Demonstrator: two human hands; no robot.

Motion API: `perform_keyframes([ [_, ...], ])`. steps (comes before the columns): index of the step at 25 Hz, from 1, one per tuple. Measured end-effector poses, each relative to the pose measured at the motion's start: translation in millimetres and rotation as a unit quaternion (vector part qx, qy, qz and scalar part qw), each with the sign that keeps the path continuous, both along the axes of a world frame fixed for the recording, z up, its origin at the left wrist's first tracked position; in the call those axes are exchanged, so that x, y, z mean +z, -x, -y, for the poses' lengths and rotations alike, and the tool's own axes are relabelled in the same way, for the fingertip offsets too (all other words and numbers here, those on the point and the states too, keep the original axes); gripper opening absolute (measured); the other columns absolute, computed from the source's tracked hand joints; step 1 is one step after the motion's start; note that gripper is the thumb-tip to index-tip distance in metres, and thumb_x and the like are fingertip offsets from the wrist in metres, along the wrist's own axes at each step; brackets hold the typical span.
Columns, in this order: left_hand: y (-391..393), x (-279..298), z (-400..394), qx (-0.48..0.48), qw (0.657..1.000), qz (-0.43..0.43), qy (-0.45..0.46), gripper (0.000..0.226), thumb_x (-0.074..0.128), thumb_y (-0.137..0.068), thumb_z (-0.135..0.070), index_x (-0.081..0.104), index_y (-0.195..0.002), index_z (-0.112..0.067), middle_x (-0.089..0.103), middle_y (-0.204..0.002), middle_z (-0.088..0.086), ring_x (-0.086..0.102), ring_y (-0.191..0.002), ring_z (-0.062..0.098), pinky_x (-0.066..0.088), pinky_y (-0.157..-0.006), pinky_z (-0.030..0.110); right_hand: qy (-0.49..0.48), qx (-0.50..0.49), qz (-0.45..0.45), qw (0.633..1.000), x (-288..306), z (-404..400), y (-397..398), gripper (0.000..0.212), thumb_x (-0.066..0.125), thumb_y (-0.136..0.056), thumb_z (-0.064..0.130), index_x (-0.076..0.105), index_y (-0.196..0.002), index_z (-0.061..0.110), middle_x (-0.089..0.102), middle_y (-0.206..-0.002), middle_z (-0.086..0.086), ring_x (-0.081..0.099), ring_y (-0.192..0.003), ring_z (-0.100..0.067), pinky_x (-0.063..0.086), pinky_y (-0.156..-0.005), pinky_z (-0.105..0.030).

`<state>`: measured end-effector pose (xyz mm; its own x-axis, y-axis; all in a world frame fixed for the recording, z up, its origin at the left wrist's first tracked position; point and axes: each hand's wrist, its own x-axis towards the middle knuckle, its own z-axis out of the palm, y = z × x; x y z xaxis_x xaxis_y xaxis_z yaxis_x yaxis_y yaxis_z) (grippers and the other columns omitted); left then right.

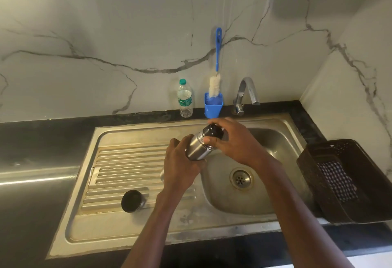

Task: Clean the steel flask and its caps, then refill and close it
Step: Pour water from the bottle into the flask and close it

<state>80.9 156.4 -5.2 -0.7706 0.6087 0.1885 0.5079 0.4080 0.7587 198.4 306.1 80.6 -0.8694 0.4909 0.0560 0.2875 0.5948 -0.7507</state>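
Note:
I hold the steel flask [196,147] tilted over the sink, its top pointing up and to the right. My left hand [180,166] grips the flask's lower body. My right hand [232,141] is curled round the black inner cap [214,130] at the flask's mouth. The steel outer cap [133,201] lies on the ribbed draining board, its dark open side facing up.
The sink basin [280,199] with its drain [241,178] lies below my hands. At the back stand a plastic water bottle [185,98], a bottle brush [215,80] in a blue holder [213,107], and the tap [247,91]. A dark basket [350,208] with a checked cloth sits right.

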Motion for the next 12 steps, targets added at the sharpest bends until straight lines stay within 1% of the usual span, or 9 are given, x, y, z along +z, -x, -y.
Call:
perform_keyframes([
  [1,0.6,-0.1,0.6,0.000,1.000,0.001,0.000,0.083,0.091,-0.060,-0.026,0.062,-0.138,-0.031,0.053,-0.106,-0.007,0.060,-0.091,0.019,0.056,-0.076,0.039,0.011,0.013,0.004,1.000,-0.1,0.9,0.0,0.066,0.080,-0.088,0.041,0.053,-0.147,0.029,0.057,-0.140,0.003,0.056,-0.127,-0.014,0.047,-0.109,-0.039],
  [2,1.0,0.2,1.3,0.001,1.000,0.003,-0.002,0.083,0.091,-0.060,-0.027,0.062,-0.138,-0.031,0.053,-0.106,-0.007,0.060,-0.090,0.018,0.056,-0.076,0.038,0.029,0.026,0.000,0.999,-0.1,1.3,-0.1,0.065,0.080,-0.088,0.036,0.052,-0.147,0.032,0.055,-0.143,0.006,0.054,-0.130,-0.013,0.047,-0.110,-0.039],
  [3,1.3,1.1,1.8,0.002,1.000,0.004,-0.004,0.083,0.091,-0.060,-0.027,0.062,-0.137,-0.031,0.053,-0.105,-0.008,0.060,-0.090,0.018,0.056,-0.075,0.038,0.040,0.033,-0.010,0.999,-0.3,0.9,0.1,0.062,0.080,-0.089,0.030,0.054,-0.145,0.033,0.057,-0.141,0.007,0.056,-0.128,-0.012,0.048,-0.109,-0.040],
  [4,2.0,2.0,2.2,0.002,1.000,0.003,-0.006,0.083,0.091,-0.059,-0.026,0.062,-0.138,-0.031,0.053,-0.105,-0.008,0.060,-0.090,0.018,0.055,-0.075,0.037,0.038,0.025,-0.018,0.999,0.2,-0.1,0.6,0.057,0.079,-0.090,0.028,0.057,-0.142,0.032,0.060,-0.136,0.006,0.059,-0.124,-0.011,0.051,-0.108,-0.041],
  [5,2.8,2.5,2.6,0.002,1.000,0.001,-0.004,0.083,0.091,-0.059,-0.026,0.062,-0.138,-0.030,0.053,-0.106,-0.007,0.060,-0.090,0.018,0.055,-0.075,0.037,0.027,0.011,-0.021,0.999,0.9,-0.9,1.5,0.054,0.079,-0.090,0.031,0.059,-0.140,0.029,0.061,-0.133,0.004,0.060,-0.122,-0.012,0.052,-0.107,-0.042],
  [7,3.0,3.6,3.5,0.002,1.000,0.003,0.002,0.082,0.091,-0.060,-0.026,0.063,-0.137,-0.030,0.054,-0.106,-0.006,0.060,-0.089,0.019,0.053,-0.073,0.034,0.018,0.021,-0.016,0.999,1.8,1.0,3.2,0.059,0.079,-0.089,0.035,0.056,-0.143,0.028,0.056,-0.140,0.003,0.056,-0.128,-0.014,0.049,-0.110,-0.042],
  [9,3.4,5.8,4.5,0.006,1.000,0.009,-0.003,0.081,0.090,-0.059,-0.027,0.064,-0.136,-0.029,0.055,-0.105,-0.005,0.059,-0.087,0.018,0.051,-0.071,0.032,0.037,0.042,-0.028,0.998,0.4,3.7,5.5,0.057,0.077,-0.091,0.025,0.056,-0.143,0.031,0.055,-0.143,0.005,0.055,-0.130,-0.013,0.049,-0.110,-0.043],
  [10,4.0,5.7,5.2,0.007,1.000,0.010,-0.004,0.081,0.090,-0.059,-0.027,0.064,-0.136,-0.029,0.055,-0.104,-0.005,0.060,-0.087,0.017,0.051,-0.071,0.032,0.040,0.031,-0.034,0.998,-0.3,3.6,6.2,0.054,0.077,-0.092,0.026,0.057,-0.141,0.031,0.059,-0.139,0.005,0.058,-0.126,-0.013,0.051,-0.108,-0.045],
  [12,4.8,6.1,7.8,0.002,1.000,0.007,-0.003,0.081,0.091,-0.060,-0.029,0.064,-0.136,-0.028,0.056,-0.105,-0.005,0.060,-0.087,0.018,0.053,-0.072,0.032,0.027,0.004,-0.029,0.999,3.7,3.3,5.9,0.058,0.078,-0.089,0.040,0.056,-0.142,0.031,0.061,-0.139,0.006,0.057,-0.127,-0.012,0.050,-0.108,-0.044],
])
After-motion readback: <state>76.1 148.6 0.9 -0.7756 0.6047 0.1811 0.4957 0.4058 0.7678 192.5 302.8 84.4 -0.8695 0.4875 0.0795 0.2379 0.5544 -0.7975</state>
